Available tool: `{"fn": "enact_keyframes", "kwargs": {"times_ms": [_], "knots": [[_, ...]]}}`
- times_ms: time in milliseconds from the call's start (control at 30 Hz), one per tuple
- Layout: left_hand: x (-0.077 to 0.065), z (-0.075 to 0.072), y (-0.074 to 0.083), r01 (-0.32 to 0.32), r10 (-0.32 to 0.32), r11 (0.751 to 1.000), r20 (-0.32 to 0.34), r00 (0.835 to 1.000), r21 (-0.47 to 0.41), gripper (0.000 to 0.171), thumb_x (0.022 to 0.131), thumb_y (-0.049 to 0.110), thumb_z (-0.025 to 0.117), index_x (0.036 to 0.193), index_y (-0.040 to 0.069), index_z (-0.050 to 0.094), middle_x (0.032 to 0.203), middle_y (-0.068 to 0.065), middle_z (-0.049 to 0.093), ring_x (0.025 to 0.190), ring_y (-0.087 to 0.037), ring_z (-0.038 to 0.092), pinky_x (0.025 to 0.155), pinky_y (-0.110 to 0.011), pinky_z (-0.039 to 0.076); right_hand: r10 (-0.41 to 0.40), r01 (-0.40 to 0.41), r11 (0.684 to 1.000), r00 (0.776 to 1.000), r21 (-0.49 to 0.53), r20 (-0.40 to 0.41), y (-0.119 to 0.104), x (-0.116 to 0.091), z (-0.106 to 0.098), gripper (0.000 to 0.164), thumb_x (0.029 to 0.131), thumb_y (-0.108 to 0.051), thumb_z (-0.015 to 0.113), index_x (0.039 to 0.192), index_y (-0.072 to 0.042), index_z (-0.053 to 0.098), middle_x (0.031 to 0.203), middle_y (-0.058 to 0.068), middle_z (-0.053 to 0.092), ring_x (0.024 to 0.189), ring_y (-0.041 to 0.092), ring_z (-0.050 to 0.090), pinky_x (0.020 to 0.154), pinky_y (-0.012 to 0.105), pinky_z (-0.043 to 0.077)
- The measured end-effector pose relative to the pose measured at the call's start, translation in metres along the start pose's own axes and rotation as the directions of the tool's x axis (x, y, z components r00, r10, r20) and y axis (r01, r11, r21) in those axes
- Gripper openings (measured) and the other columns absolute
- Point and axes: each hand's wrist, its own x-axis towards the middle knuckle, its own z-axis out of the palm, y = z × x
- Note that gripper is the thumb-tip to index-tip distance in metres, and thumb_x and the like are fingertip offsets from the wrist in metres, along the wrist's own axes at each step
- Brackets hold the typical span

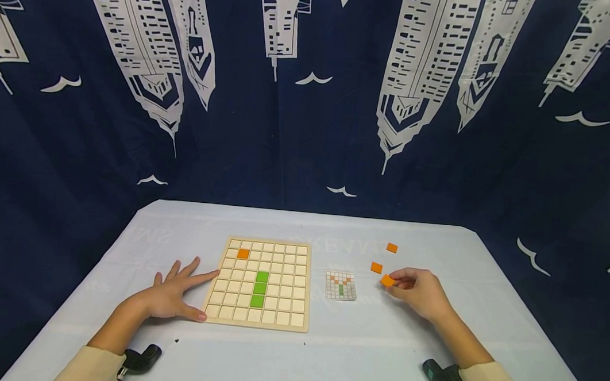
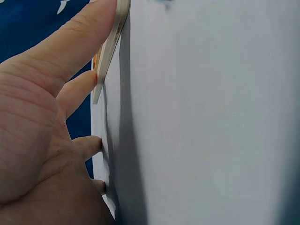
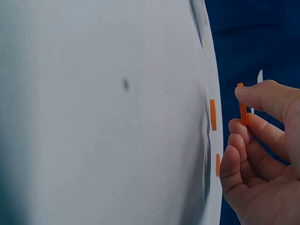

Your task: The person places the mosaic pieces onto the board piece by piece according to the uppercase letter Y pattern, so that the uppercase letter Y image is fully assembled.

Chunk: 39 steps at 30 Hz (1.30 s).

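Observation:
A wooden grid board [image 1: 282, 327] lies left of the table's middle, with one orange tile [image 1: 243, 254] near its top left and several green tiles [image 1: 259, 288] in a column. My left hand [image 1: 170, 295] has its fingers spread, the index fingertip and thumb at the board's left edge. In the left wrist view the thumb [image 2: 70, 42] rests along the board's side. My right hand [image 1: 421, 291] pinches an orange square tile [image 1: 387, 281] between thumb and fingers. From the right wrist, that tile [image 3: 243, 105] appears edge-on, raised off the table.
Two loose orange tiles, one nearer [image 1: 376, 268] and one farther [image 1: 392, 248], lie beyond the right hand. A small pattern card [image 1: 341, 285] with a printed grid sits between board and right hand. A dark blue curtain [image 1: 286, 155] hangs behind the white table [image 1: 254, 360].

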Motion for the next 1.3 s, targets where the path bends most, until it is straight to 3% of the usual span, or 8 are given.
{"fn": "enact_keyframes", "kwargs": {"times_ms": [400,1300], "knots": [[0.001,0.0,-0.002,-0.005,0.005,1.0,-0.004,1.0,0.001,0.106,0.066,0.055,0.09,0.157,0.029,0.043,0.169,-0.031,0.005,0.148,-0.067,-0.008,0.104,-0.089,-0.008,-0.092,0.091,0.994,0.996,0.063,0.018,-0.006,-0.002,0.01,0.026,0.081,-0.012,0.085,0.103,0.0,0.075,0.086,0.004,0.074,0.074,0.012,0.063,0.065,0.021,0.055],[0.001,0.002,-0.004,-0.021,0.021,1.0,-0.018,1.0,-0.005,0.105,0.066,0.054,0.09,0.157,0.029,0.043,0.168,-0.032,0.006,0.147,-0.069,-0.008,0.102,-0.09,-0.009,-0.148,0.137,0.981,0.986,0.141,0.071,-0.04,0.0,0.039,0.024,0.079,-0.013,0.087,0.101,-0.008,0.078,0.092,0.002,0.076,0.076,0.011,0.064,0.067,0.021,0.055]]}}
